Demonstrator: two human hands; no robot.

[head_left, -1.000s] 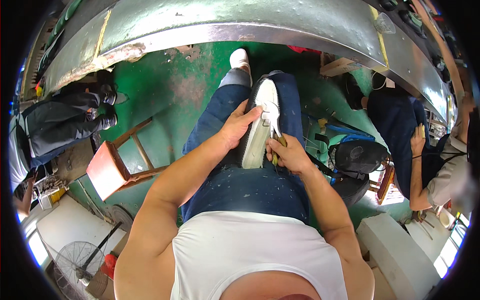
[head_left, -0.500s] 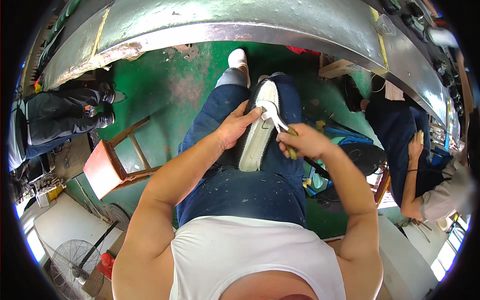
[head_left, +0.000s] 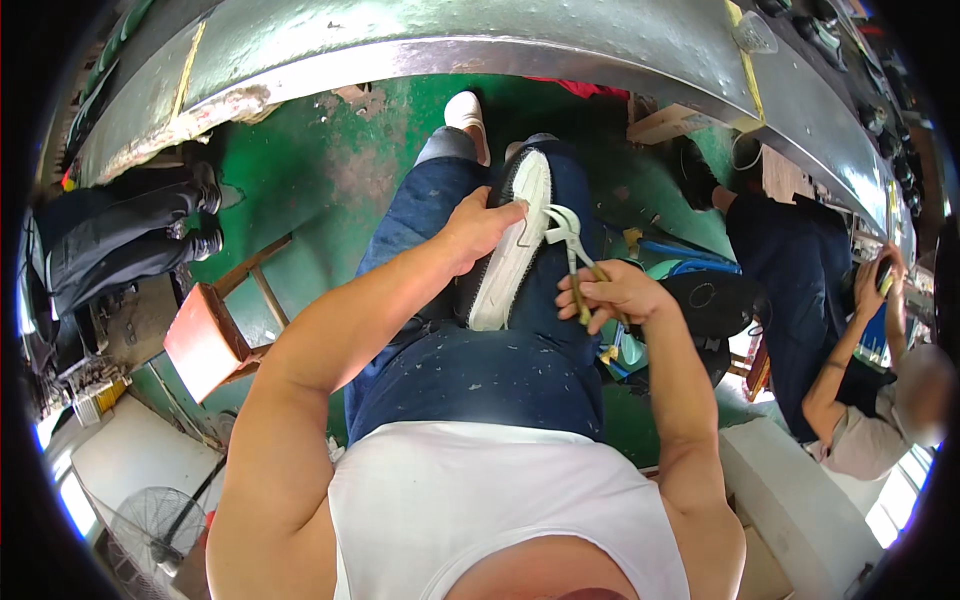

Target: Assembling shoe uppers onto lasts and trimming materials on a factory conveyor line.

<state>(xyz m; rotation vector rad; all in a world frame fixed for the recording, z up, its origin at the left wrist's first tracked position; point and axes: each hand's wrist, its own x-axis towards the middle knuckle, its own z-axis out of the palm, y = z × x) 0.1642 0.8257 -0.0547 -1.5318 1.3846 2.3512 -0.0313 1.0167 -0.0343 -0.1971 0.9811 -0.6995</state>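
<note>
A white-soled shoe [head_left: 508,255] with a black upper lies sole-up along my right thigh. My left hand [head_left: 478,228] grips its left side near the middle and holds it against my jeans. My right hand [head_left: 610,295] is closed around the handles of a pair of pincers [head_left: 566,232], whose white jaws touch the right edge of the sole near the toe. My other foot in a white shoe [head_left: 464,110] rests on the green floor ahead.
A long grey metal bench [head_left: 480,50] curves across the top. A red wooden stool [head_left: 205,340] stands at my left, beside another person's dark legs [head_left: 130,245]. At my right a seated person [head_left: 850,400] works next to a black stool [head_left: 715,300]. A fan [head_left: 150,525] stands at lower left.
My right hand has swung out from the shoe's side and lifted the pincers, so their jaws now meet the sole edge nearer the toe. My left hand has stayed on the shoe.
</note>
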